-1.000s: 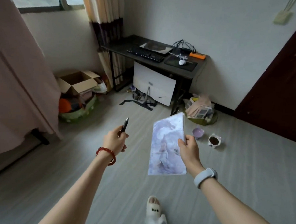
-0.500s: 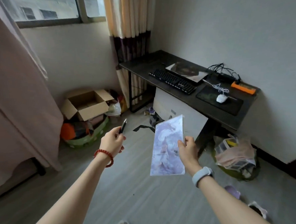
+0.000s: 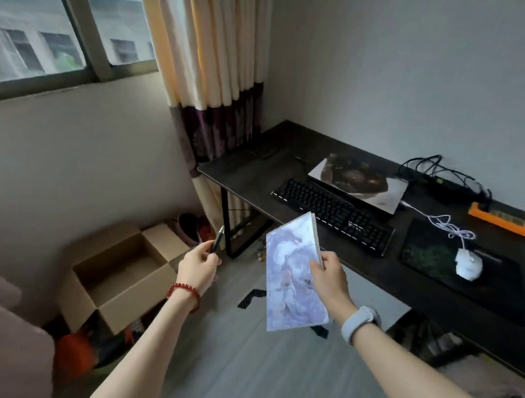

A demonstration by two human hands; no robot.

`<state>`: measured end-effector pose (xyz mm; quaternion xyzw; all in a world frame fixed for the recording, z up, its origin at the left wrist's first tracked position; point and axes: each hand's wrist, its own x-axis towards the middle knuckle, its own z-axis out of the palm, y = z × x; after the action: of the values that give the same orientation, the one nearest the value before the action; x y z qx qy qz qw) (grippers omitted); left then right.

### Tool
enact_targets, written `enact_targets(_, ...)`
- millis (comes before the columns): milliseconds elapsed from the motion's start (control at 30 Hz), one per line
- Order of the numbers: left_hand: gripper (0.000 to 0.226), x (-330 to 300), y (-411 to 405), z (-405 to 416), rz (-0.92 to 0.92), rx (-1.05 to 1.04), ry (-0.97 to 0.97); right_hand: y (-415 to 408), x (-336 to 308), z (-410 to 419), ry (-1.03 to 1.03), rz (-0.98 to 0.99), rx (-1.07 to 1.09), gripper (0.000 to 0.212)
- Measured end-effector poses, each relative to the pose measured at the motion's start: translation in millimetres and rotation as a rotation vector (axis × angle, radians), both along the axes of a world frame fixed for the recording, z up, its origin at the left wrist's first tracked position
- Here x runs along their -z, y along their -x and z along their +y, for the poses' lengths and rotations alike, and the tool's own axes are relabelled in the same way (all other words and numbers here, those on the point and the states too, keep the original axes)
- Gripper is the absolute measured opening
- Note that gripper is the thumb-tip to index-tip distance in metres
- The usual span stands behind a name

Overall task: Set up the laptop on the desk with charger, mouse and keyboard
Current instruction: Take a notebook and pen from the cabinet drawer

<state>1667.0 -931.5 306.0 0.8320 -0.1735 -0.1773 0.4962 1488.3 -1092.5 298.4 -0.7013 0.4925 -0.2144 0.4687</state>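
The left hand (image 3: 197, 267) pinched a pen (image 3: 217, 238); the right hand (image 3: 327, 275) gripped a marbled notebook (image 3: 290, 279). The cardboard box (image 3: 120, 275) looked empty. On the desk (image 3: 244, 170) lay the closed laptop (image 3: 358, 181), keyboard (image 3: 331, 216) and mouse (image 3: 468, 265), nearer than 0.5 seconds before.

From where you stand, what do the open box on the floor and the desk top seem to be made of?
The open box looks like plain brown corrugated cardboard: matte, with creased flaps folded outward. The desk top seems to be a dark board, perhaps laminated wood, with a smooth, faintly glossy face that catches window light; its thin black legs look like metal. The view cannot settle either.
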Motion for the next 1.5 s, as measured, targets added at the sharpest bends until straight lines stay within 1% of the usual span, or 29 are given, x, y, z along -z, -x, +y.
enact_targets(100, 0.035, -1.0, -53.0, -52.4, 0.009, 0.036, -0.032, -60.2, -2.4, -47.5, 0.001, -0.025, 0.025, 0.014)
enact_targets(167, 0.034, 8.5, -99.3, -90.5, 0.017, 0.042, -0.032, -112.3, 6.7, -85.6, -0.028, -0.086, 0.054, 0.014)
enact_targets(300, 0.037, 26.0, -179.7, -153.9, 0.023, 0.002, 0.003, -203.7, 28.2, -150.5, -0.133, -0.186, 0.111, 0.009)
enact_targets(400, 0.039, 39.7, -243.4, -204.8, 0.078, -0.024, 0.012, -281.8, 46.0, -209.7, -0.23, -0.21, 0.109, 0.004)
enact_targets(467, 0.04, 46.8, -279.6, -230.9, 0.099, -0.034, -0.012, -329.6, 53.9, -240.2, -0.283, -0.198, 0.124, 0.009)
enact_targets(533, 0.04, 54.5, -316.4, -251.6, 0.109, -0.022, -0.065, -377.6, 63.8, -265.5, -0.35, -0.156, 0.154, 0.013)
enact_targets(633, 0.038, 65.6, -357.1, -269.4, 0.131, -0.007, -0.114, -428.7, 79.4, -290.6, -0.421, -0.082, 0.162, 0.019)
enact_targets(700, 0.037, 74.3, -383.9, -284.5, 0.134, -0.017, -0.149, -458.5, 90.3, -306.0, -0.425, -0.049, 0.171, 0.016)
enact_targets(800, 0.039, 84.7, -411.5, -306.5, 0.149, 0.011, -0.193, -485.1, 102.3, -317.2, -0.363, 0.024, 0.201, 0.019)
enact_targets(867, 0.043, 92.3, -428.4, -322.6, 0.147, 0.078, -0.236, -494.6, 113.5, -324.0, -0.306, 0.148, 0.205, 0.014)
enact_targets(900, 0.044, 97.6, -437.6, -331.5, 0.139, 0.126, -0.257, -498.2, 120.3, -327.9, -0.286, 0.246, 0.196, 0.015)
enact_targets(967, 0.044, 105.8, -450.6, -347.1, 0.109, 0.226, -0.288, -499.8, 130.7, -333.2, -0.267, 0.435, 0.146, 0.024)
enact_targets(1000, 0.045, 110.4, -456.3, -355.2, 0.106, 0.272, -0.297, -500.3, 136.4, -335.4, -0.269, 0.491, 0.131, 0.027)
enact_targets(1067, 0.044, 117.1, -463.1, -368.5, 0.141, 0.341, -0.287, -501.1, 145.1, -338.1, -0.321, 0.533, 0.123, 0.03)
enact_targets(1133, 0.038, 121.6, -465.2, -379.4, 0.204, 0.389, -0.242, -501.7, 151.8, -338.4, -0.387, 0.513, 0.15, 0.03)
enact_targets(1167, 0.034, 122.5, -464.1, -383.1, 0.237, 0.398, -0.215, -500.4, 151.4, -336.9, -0.374, 0.506, 0.165, 0.029)
enact_targets(1233, 0.026, 124.1, -459.7, -388.1, 0.337, 0.378, -0.155, -497.4, 144.7, -334.8, -0.253, 0.476, 0.185, 0.023)
enact_targets(1267, 0.024, 126.0, -456.7, -391.4, 0.398, 0.377, -0.137, -496.2, 140.6, -335.0, -0.216, 0.416, 0.19, 0.023)
enact_targets(1300, 0.024, 128.0, -453.4, -395.1, 0.456, 0.381, -0.119, -495.7, 135.4, -336.0, -0.232, 0.309, 0.185, 0.027)
enact_targets(1367, 0.023, 132.1, -443.0, -404.3, 0.563, 0.413, -0.075, -493.2, 124.1, -338.8, -0.395, 0.08, 0.168, 0.034)
enact_targets(1400, 0.022, 132.5, -437.3, -409.0, 0.596, 0.439, -0.057, -492.9, 119.2, -340.9, -0.467, -0.001, 0.16, 0.033)
enact_targets(1467, 0.019, 134.7, -424.7, -416.1, 0.621, 0.506, -0.038, -491.1, 113.5, -344.4, -0.517, -0.095, 0.166, 0.017)
enact_targets(1500, 0.019, 135.8, -419.0, -418.4, 0.604, 0.536, -0.04, -489.5, 112.6, -346.3, -0.508, -0.104, 0.173, 0.012)
